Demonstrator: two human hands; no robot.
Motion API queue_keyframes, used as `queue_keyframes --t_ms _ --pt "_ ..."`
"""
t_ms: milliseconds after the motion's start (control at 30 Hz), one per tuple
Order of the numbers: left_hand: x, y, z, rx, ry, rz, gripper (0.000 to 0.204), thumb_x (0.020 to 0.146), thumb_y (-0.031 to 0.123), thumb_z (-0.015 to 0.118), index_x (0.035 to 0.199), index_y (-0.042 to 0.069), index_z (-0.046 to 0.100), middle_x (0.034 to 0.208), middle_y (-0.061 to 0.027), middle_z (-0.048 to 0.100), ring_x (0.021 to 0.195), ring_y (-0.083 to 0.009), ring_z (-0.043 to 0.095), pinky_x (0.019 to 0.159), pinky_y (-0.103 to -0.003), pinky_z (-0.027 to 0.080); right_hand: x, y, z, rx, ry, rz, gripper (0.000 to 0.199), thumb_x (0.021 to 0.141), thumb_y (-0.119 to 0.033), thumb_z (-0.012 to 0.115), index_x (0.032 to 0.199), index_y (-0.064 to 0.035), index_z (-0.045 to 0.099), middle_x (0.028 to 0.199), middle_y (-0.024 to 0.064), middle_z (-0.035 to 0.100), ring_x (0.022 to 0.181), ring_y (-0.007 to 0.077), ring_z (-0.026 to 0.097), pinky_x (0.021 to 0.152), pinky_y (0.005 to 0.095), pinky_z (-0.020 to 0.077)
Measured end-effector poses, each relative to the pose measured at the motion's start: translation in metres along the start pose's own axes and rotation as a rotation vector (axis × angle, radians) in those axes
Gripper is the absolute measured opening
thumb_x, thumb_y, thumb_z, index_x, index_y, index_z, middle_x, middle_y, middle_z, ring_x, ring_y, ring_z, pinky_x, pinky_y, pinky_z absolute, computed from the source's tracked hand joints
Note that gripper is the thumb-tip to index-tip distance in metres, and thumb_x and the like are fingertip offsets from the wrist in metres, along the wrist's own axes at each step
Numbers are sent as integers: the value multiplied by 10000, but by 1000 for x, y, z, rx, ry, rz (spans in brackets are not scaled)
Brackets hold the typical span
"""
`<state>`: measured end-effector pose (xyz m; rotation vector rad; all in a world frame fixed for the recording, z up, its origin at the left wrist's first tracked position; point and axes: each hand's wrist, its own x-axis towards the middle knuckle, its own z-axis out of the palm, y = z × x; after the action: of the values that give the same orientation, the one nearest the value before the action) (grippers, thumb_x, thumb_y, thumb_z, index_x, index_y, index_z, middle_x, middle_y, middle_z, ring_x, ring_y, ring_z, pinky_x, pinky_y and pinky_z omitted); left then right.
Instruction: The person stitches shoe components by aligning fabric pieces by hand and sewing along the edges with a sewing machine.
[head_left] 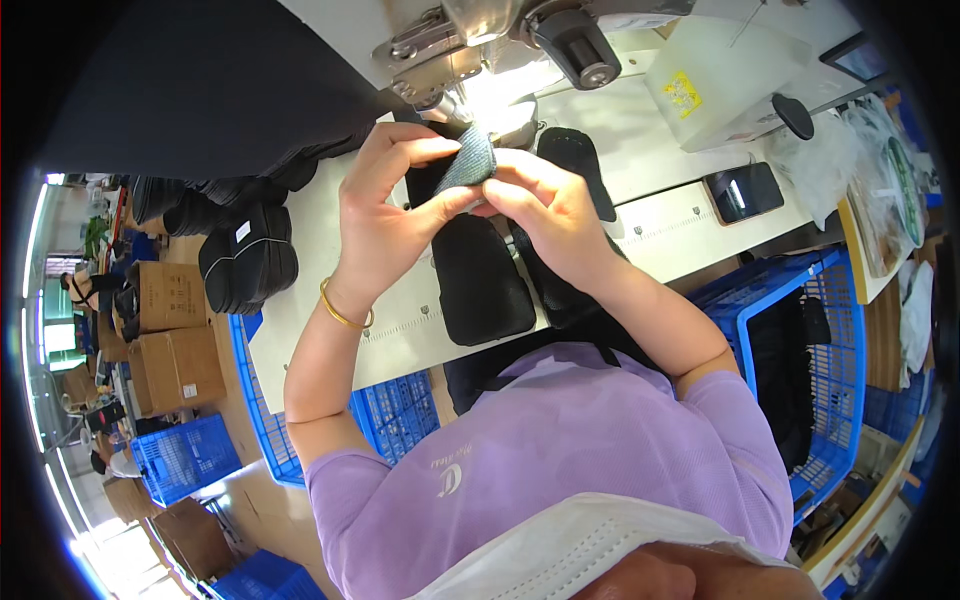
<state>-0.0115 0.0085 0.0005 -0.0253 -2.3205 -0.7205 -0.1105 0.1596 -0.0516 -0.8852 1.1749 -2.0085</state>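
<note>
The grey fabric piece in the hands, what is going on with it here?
A person in a purple shirt holds a small grey-blue folded fabric piece between both hands, the left hand and the right hand pinching it just in front of the sewing machine head. Black padded shoe parts lie on the white worktable below.

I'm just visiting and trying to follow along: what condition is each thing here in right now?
Grey fabric piece: folded, pinched by both hands.
Left hand: gripping the fabric.
Right hand: gripping the fabric.
Black padded pieces: lying flat on the table.
Phone: flat, screen lit.
Blue crate: open, holding dark pieces.
</note>
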Motion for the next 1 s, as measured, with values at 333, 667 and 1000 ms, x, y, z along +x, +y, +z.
queue_keyframes --t_ms 333,667,1000 --pt "-13 7 9 458 48 422 368 618 -22 688 985 -45 687 979 -130 659 905 -293 661 722 -348 568 -11 9 18 388 -144 94 472 922 30 454 1394 37 433 1360 133 532 1272 196 505 1026 355 463" --pt "-8 -3 2 499 22 505 399 580 24 665 972 -45 688 982 -126 678 915 -287 675 707 -346 577 -7 8 31 421 -119 107 512 903 60 471 1408 12 403 1370 92 515 1286 155 470 1013 315 440" --pt "4 -10 9 493 69 518 364 598 27 672 956 -39 681 982 -113 676 904 -259 667 685 -335 566 6 10 28 425 -112 117 497 897 63 446 1392 20 415 1390 79 497 1288 150 465 1021 302 428"
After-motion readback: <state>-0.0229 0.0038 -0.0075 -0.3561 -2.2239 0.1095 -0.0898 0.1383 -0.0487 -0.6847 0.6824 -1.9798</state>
